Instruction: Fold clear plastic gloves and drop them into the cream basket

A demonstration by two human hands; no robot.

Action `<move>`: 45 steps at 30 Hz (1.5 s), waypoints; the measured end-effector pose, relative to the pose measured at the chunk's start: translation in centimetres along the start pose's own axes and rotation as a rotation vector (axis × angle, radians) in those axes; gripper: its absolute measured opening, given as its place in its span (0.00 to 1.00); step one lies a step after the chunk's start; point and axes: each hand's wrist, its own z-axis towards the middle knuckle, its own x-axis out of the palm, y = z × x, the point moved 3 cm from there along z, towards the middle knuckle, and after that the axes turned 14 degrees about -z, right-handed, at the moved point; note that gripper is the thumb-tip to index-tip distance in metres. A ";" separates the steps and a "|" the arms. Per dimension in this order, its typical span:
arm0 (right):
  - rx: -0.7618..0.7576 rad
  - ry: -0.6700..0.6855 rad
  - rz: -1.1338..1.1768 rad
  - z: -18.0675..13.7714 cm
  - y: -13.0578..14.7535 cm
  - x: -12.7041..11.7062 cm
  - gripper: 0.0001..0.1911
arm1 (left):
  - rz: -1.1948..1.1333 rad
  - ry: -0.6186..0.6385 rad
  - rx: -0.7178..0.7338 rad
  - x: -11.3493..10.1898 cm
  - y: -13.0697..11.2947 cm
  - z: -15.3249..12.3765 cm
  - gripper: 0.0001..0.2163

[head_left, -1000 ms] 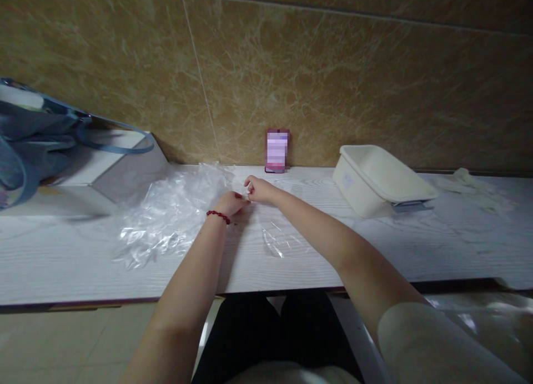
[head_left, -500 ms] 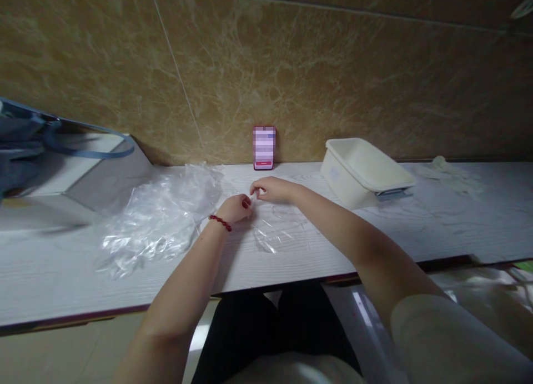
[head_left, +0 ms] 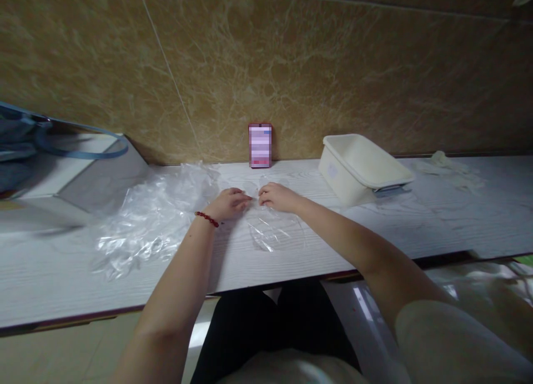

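No text can be read on the red-edged rectangular phone (head_left: 260, 146), upper centre, or the cream plastic bin (head_left: 348, 185), centre right.

We find the scene dim and slightly hazy, the wall (head_left: 291, 67) darkening towards the upper right. White glints break across the crumpled plastic (head_left: 154, 217) and the clear plastic (head_left: 270, 237) — glare streaks the floor (head_left: 108, 345) too. Beside the left forearm (head_left: 179, 295) we see a soft shadow. Edges look stretched, fine detail soft, the phone screen (head_left: 260, 145) pixelated.
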 end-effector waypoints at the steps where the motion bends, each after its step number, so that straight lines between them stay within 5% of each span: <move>1: 0.011 -0.008 0.008 0.0 -0.1 0.1 0.09 | 0.007 0.010 -0.004 0.2 0.0 0.1 0.15; 15: 0.092 -0.046 0.059 0.0 -2.2 0.8 0.10 | 0.023 0.015 0.052 0.6 0.5 0.0 0.22; 29: 0.145 -0.044 0.170 -0.6 -2.7 0.3 0.11 | 0.145 0.114 -0.078 1.5 0.5 0.2 0.25; 45: 0.118 -0.004 0.036 -1.9 -2.9 0.4 0.10 | 0.164 0.121 -0.063 1.1 1.0 0.1 0.25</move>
